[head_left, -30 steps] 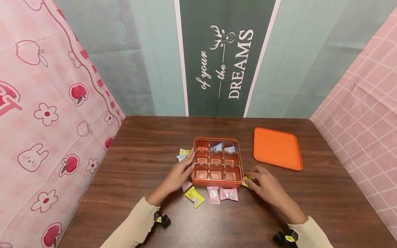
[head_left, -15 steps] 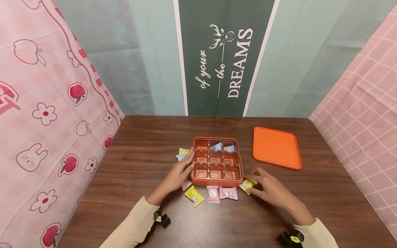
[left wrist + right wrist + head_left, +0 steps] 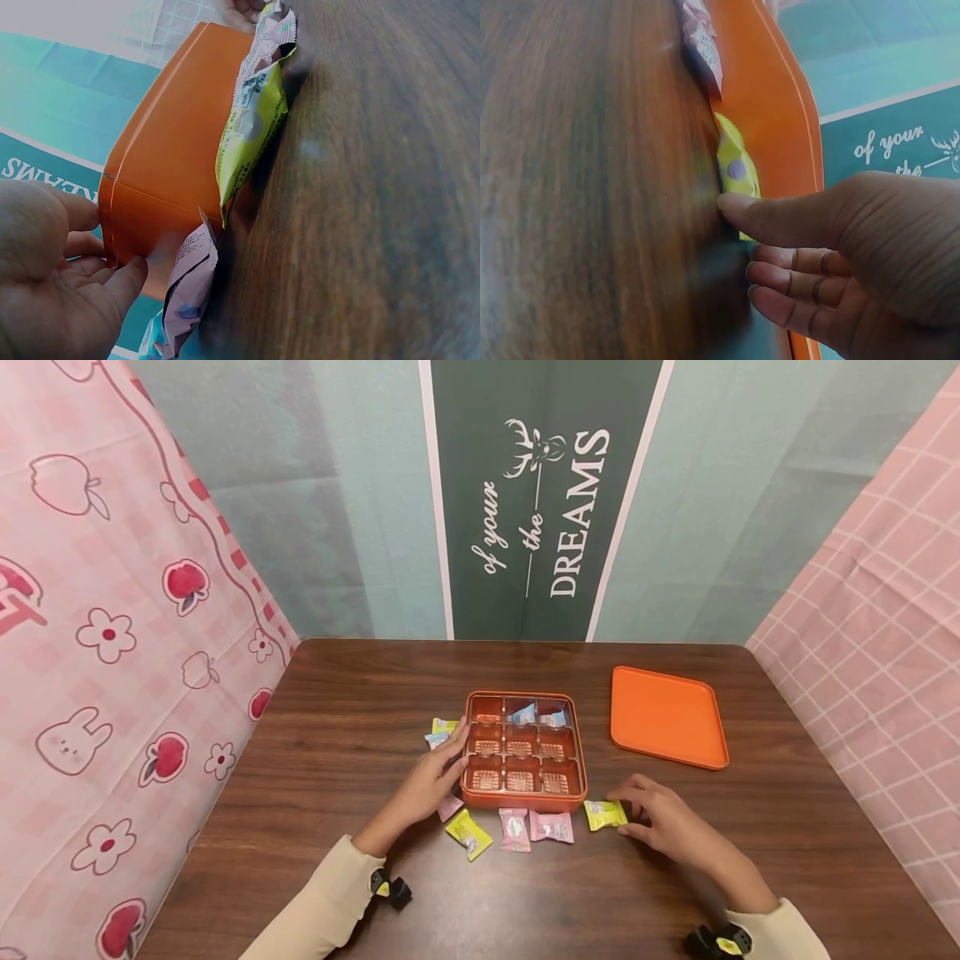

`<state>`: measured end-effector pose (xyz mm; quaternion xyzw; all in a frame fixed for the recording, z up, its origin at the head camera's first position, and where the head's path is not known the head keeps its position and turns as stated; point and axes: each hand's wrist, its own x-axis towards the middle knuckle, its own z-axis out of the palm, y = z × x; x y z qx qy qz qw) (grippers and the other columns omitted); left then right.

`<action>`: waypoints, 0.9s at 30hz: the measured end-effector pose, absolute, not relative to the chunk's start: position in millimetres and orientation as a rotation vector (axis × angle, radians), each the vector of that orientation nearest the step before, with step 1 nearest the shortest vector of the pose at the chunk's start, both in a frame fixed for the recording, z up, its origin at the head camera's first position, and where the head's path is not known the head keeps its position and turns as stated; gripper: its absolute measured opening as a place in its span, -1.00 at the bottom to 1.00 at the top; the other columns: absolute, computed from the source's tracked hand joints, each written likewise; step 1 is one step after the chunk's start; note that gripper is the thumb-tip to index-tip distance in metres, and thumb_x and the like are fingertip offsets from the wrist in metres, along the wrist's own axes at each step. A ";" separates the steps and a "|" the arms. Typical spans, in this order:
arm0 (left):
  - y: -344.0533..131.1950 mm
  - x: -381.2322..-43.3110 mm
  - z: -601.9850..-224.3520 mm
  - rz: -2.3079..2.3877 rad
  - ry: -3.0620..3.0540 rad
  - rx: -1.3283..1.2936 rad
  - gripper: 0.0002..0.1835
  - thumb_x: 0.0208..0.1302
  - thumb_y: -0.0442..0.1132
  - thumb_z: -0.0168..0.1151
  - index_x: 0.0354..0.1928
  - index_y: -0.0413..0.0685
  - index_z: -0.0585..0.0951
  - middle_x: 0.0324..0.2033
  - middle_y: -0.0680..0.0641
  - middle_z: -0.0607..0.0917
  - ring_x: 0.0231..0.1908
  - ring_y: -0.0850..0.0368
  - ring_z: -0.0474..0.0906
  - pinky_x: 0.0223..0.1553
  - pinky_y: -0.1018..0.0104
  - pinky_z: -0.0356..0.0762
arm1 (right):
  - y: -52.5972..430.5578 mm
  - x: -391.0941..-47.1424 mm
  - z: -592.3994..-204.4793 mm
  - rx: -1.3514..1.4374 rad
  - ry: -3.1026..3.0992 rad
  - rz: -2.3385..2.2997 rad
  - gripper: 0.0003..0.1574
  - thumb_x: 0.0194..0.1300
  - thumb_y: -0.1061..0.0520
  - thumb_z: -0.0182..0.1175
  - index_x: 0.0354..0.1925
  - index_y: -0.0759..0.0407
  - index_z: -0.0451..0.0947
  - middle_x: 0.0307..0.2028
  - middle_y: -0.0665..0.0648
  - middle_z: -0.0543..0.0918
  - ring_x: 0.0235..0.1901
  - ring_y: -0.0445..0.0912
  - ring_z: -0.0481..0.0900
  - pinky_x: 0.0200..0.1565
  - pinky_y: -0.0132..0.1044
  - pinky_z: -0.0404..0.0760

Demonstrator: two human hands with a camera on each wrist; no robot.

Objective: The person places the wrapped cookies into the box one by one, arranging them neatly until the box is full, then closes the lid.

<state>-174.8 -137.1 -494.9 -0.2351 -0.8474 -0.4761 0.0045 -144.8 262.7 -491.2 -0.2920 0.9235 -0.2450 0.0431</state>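
A square orange box [image 3: 525, 803] with a divided copper-coloured liner sits mid-table; two blue-wrapped candies [image 3: 554, 719] lie in its back row. My left hand [image 3: 429, 785] rests its extended fingers against the box's left wall, as the left wrist view also shows. By the box's front right corner, a yellow-wrapped candy [image 3: 602, 814] lies flat on the table. My right hand [image 3: 671, 827] pinches its right end between thumb and index finger. In the right wrist view, the thumb covers part of that candy [image 3: 735, 161]; the index finger is mostly hidden, and the other fingers curl loosely.
Two pink-wrapped candies [image 3: 514, 830] and another yellow candy [image 3: 469, 835] lie before the box. More candies [image 3: 444, 726] sit at its left, partly behind my left hand. An orange lid [image 3: 667, 717] lies at the back right of the brown table [image 3: 360, 693].
My right hand has drawn rightward and slightly toward me. The yellow candy has slid away from the box's corner and turned to lie more sideways. My left hand has stayed on the box.
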 end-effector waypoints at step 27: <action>-137.0 -173.6 -492.3 -1.496 -2.649 -0.733 -0.43 0.55 -0.32 0.05 0.51 -0.30 0.21 0.55 -0.21 0.09 0.51 -0.16 0.08 0.49 -0.07 0.04 | 261.8 -137.9 -496.2 -0.988 2.982 -0.742 -0.53 0.01 0.20 0.60 -0.06 0.11 0.71 -0.10 -0.03 0.66 -0.15 -0.13 0.65 -0.14 -0.12 0.74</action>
